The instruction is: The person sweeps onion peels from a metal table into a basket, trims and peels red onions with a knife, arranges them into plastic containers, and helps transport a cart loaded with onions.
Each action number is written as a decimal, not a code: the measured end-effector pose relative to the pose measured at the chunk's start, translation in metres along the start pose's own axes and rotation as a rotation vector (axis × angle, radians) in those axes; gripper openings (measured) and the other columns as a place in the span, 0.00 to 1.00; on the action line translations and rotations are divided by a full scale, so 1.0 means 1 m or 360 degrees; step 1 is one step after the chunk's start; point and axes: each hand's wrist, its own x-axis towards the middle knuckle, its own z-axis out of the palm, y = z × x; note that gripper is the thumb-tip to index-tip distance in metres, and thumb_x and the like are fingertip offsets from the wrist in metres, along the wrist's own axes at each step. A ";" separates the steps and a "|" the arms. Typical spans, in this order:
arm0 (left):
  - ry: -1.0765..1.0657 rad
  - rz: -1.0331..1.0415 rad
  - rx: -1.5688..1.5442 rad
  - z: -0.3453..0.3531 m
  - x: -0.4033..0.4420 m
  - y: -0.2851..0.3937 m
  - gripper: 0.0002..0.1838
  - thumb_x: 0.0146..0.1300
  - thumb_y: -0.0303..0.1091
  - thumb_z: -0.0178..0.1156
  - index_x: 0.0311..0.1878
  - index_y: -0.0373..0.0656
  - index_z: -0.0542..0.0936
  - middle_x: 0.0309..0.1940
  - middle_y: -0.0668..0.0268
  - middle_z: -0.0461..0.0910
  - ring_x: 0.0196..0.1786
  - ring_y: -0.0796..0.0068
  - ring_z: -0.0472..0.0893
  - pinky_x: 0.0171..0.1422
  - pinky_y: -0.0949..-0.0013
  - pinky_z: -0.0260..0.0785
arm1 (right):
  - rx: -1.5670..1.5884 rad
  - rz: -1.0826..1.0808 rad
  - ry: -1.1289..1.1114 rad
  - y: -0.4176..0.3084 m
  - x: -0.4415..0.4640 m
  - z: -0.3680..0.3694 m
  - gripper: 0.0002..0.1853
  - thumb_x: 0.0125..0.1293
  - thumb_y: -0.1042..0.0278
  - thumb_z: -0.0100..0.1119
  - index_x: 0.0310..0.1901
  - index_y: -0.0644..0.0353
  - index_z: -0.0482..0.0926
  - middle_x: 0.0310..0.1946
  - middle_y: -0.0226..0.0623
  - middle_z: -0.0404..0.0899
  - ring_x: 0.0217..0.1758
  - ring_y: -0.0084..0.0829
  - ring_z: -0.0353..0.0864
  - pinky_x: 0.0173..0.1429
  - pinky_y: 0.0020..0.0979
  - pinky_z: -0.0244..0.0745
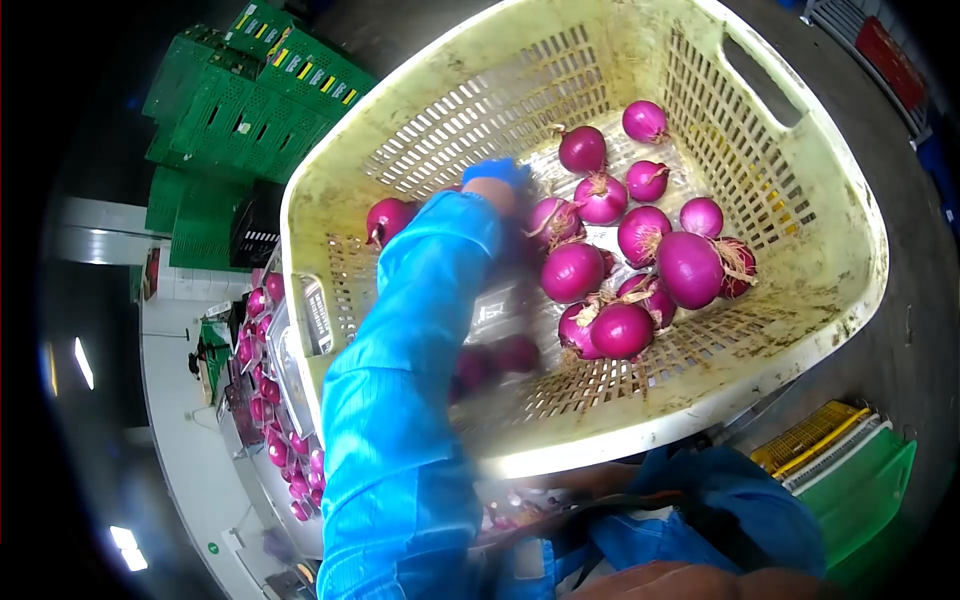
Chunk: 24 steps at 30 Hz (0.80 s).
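My left arm, in a bright blue sleeve, reaches into a large pale yellow plastic basket. At its end my left hand, partly in blue, is smeared by motion and its fingers do not show clearly. Several red onions lie on the basket's floor, mostly to the right of the hand. One red onion sits by the left wall, close to the sleeve. Two blurred, shaded onions appear right of the forearm. My right hand cannot be seen.
Stacked green crates stand at upper left, with a black crate beside them. Many packed red onions lie on a surface left of the basket. Yellow and green crates are at lower right. A metal rack stands at upper right.
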 end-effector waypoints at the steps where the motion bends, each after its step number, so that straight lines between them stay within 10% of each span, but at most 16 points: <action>1: -0.0066 -0.0005 0.0034 -0.002 0.002 0.000 0.25 0.59 0.49 0.62 0.60 0.55 0.79 0.56 0.58 0.80 0.59 0.56 0.80 0.61 0.56 0.75 | -0.0005 0.0006 0.0023 0.002 -0.003 -0.003 0.17 0.65 0.60 0.55 0.50 0.61 0.77 0.41 0.54 0.81 0.43 0.51 0.82 0.48 0.49 0.75; 5: 0.0333 0.0081 0.0030 0.002 -0.017 -0.017 0.21 0.57 0.42 0.63 0.54 0.47 0.81 0.56 0.52 0.79 0.58 0.49 0.79 0.61 0.56 0.73 | -0.0041 0.0000 0.0109 0.008 -0.017 -0.008 0.18 0.66 0.59 0.55 0.52 0.61 0.77 0.42 0.54 0.81 0.43 0.51 0.81 0.48 0.48 0.75; 12: 0.0772 0.0157 -0.1661 -0.063 -0.185 -0.043 0.40 0.54 0.39 0.72 0.70 0.46 0.66 0.53 0.56 0.79 0.52 0.67 0.82 0.53 0.63 0.78 | -0.0015 0.0205 0.0164 -0.030 -0.053 -0.041 0.19 0.66 0.62 0.55 0.56 0.61 0.75 0.46 0.56 0.77 0.48 0.57 0.78 0.55 0.48 0.73; 18: 0.0564 0.0544 -0.2990 -0.055 -0.384 0.008 0.46 0.57 0.53 0.69 0.72 0.39 0.61 0.66 0.51 0.70 0.62 0.58 0.76 0.63 0.58 0.73 | -0.0408 -0.0078 0.0469 -0.008 -0.078 -0.025 0.10 0.63 0.67 0.60 0.43 0.62 0.76 0.34 0.47 0.80 0.37 0.49 0.81 0.41 0.45 0.76; 24: 0.0033 0.0597 -0.3757 0.062 -0.481 0.068 0.44 0.63 0.58 0.60 0.75 0.44 0.57 0.71 0.44 0.63 0.64 0.46 0.75 0.60 0.60 0.74 | -0.0298 -0.0141 0.0787 -0.034 -0.088 -0.012 0.13 0.71 0.69 0.52 0.52 0.63 0.79 0.32 0.46 0.82 0.33 0.40 0.83 0.40 0.38 0.76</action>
